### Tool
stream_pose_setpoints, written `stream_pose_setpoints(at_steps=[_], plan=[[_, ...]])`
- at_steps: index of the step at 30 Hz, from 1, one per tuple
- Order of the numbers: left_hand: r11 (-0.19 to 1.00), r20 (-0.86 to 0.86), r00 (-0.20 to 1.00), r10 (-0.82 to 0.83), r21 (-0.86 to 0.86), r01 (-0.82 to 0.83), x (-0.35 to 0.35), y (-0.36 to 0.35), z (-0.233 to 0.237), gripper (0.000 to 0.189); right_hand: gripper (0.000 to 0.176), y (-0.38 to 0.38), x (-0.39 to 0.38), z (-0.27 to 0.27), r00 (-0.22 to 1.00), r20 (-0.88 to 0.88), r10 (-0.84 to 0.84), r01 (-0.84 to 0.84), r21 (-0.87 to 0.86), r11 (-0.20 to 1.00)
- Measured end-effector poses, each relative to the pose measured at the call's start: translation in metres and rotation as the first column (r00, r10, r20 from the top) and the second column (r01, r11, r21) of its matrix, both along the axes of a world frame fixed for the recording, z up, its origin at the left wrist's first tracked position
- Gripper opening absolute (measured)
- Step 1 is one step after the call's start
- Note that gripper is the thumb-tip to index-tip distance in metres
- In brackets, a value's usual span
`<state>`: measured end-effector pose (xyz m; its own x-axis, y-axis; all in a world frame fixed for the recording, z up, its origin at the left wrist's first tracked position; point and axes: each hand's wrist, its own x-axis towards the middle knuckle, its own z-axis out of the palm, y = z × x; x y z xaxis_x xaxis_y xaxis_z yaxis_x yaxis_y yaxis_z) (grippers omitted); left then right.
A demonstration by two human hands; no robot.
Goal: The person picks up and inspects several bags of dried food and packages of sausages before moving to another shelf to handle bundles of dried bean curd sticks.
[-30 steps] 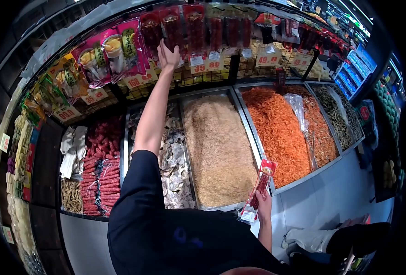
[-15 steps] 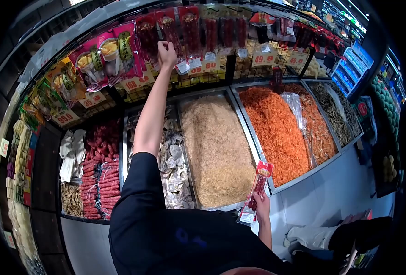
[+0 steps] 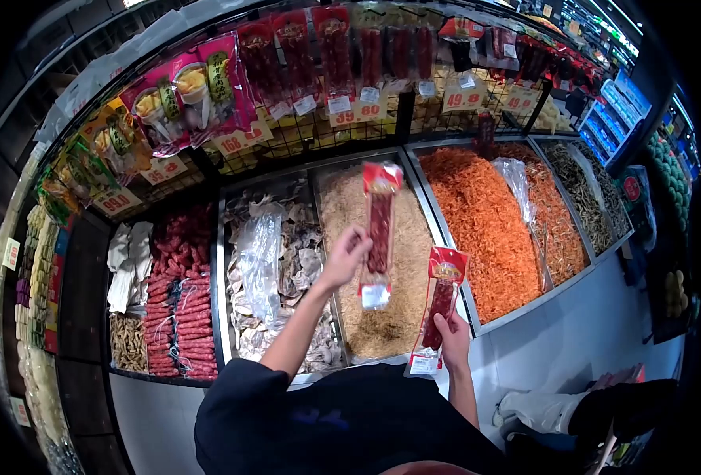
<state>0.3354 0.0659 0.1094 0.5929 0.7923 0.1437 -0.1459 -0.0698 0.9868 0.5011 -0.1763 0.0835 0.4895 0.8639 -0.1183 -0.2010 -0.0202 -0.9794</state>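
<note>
My left hand (image 3: 345, 257) is closed on the left edge of a sausage packet (image 3: 380, 222), a long clear pack with a red top and a white label at its bottom. It hangs upright above the bin of tiny pale dried shrimp (image 3: 366, 186). Lower and to the right, my right hand (image 3: 453, 339) grips a second, similar sausage packet (image 3: 445, 289), slightly tilted, with the thumb across its front. The two packets are close together but apart. Further sausage packets (image 3: 334, 51) hang in a row on the rack at the back.
Orange dried shrimp (image 3: 477, 229) fill the bin on the right. Left of the pale shrimp, a bin of greyish dried pieces (image 3: 295, 265) has a plastic bag (image 3: 259, 261) on it. Bundled red sausages (image 3: 192, 317) lie further left. A person's dark-clothed leg (image 3: 619, 408) shows at lower right.
My left hand has come down from the hanging packets toward me, now with a sausage packet in it. My right hand has raised its packet slightly. The plastic bag at left has come into view.
</note>
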Motion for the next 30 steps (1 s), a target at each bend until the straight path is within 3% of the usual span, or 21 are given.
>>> stream_pose_setpoints(at_steps=[1,3,4,5,7,8,9,10,12,13,17,19,20,21,23,25,28,29,30], plan=[[0.985,-0.014,0.998,-0.057,-0.162,0.055,0.003,-0.027,-0.02,0.011,0.02,0.006,-0.005,0.002,1.0,-0.014,0.021,-0.021,-0.024,1.0],[0.938,0.014,0.984,-0.177,-0.299,0.173,0.003,-0.074,-0.056,0.011,0.019,0.015,-0.012,-0.005,0.998,0.017,0.062,-0.061,-0.075,0.995],[0.913,-0.018,0.975,-0.223,-0.355,0.203,0.001,-0.095,-0.066,0.01,0.017,0.019,-0.013,-0.023,0.975,0.216,0.053,-0.034,-0.09,0.995],[0.902,0.076,0.971,-0.228,-0.36,0.24,0.001,-0.116,-0.082,0.009,0.018,0.021,-0.021,-0.022,0.949,0.315,0.016,0.01,-0.08,0.997],[0.89,0.171,0.958,-0.23,-0.361,0.278,-0.004,-0.132,-0.104,0.008,0.02,0.024,-0.032,-0.021,0.911,0.411,-0.021,0.053,-0.066,0.996],[0.861,0.146,0.956,-0.252,-0.417,0.291,-0.01,-0.134,-0.108,0.007,0.027,0.025,-0.034,-0.022,0.991,0.136,0.01,-0.002,-0.058,0.998],[0.829,0.123,0.953,-0.277,-0.471,0.301,-0.015,-0.135,-0.112,0.007,0.035,0.025,-0.036,-0.022,0.988,-0.15,0.045,-0.05,-0.035,0.998],[0.827,0.124,0.953,-0.278,-0.474,0.303,-0.017,-0.134,-0.11,0.007,0.035,0.025,-0.038,-0.024,0.988,-0.151,0.042,-0.049,-0.038,0.998],[0.787,0.21,0.902,-0.378,-0.441,0.432,-0.021,-0.131,-0.106,0.01,0.053,0.022,-0.042,-0.028,0.986,-0.139,0.092,-0.095,-0.011,0.995],[0.79,0.175,0.887,-0.427,-0.406,0.46,-0.023,-0.127,-0.103,0.014,0.058,0.023,-0.043,-0.034,0.99,-0.104,0.096,-0.096,-0.001,0.995],[0.768,0.101,0.848,-0.521,-0.378,0.517,-0.022,-0.116,-0.1,0.014,0.06,0.019,-0.036,-0.034,0.976,-0.204,0.077,-0.093,-0.073,0.993],[0.842,-0.177,0.823,-0.54,-0.113,0.528,-0.018,-0.103,-0.098,0.019,0.061,0.014,-0.033,-0.039,0.972,-0.233,0.01,-0.027,-0.071,0.997],[0.841,-0.309,0.804,-0.509,0.024,0.541,-0.014,-0.096,-0.097,0.023,0.062,0.011,-0.032,-0.042,0.964,-0.26,-0.05,0.03,-0.077,0.997],[0.863,-0.257,0.826,-0.502,-0.081,0.499,-0.011,-0.083,-0.1,0.032,0.064,0.006,-0.03,-0.044,0.946,-0.311,-0.097,0.06,-0.126,0.99],[0.908,-0.447,0.792,-0.416,-0.155,0.389,-0.005,-0.049,-0.068,0.038,0.063,-0.001,-0.032,-0.038,0.932,-0.331,-0.146,0.118,-0.103,0.988],[0.959,-0.512,0.828,-0.228,0.03,0.282,0.007,-0.002,-0.055,0.042,0.062,-0.007,-0.037,-0.023,0.904,-0.369,-0.215,0.192,-0.097,0.977],[0.999,-0.334,0.943,0.0,0.049,0.017,0.027,0.083,-0.017,0.032,0.056,-0.023,-0.028,-0.045,0.849,-0.493,-0.19,0.149,-0.12,0.981],[0.967,-0.239,0.964,0.117,0.25,-0.055,0.035,0.131,-0.029,0.029,0.047,-0.027,-0.025,-0.047,0.852,-0.499,-0.155,0.13,-0.086,0.988],[0.965,-0.125,0.979,0.162,0.228,-0.131,0.043,0.165,-0.014,0.029,0.047,-0.031,-0.021,-0.049,0.853,-0.497,-0.156,0.133,-0.081,0.988]])
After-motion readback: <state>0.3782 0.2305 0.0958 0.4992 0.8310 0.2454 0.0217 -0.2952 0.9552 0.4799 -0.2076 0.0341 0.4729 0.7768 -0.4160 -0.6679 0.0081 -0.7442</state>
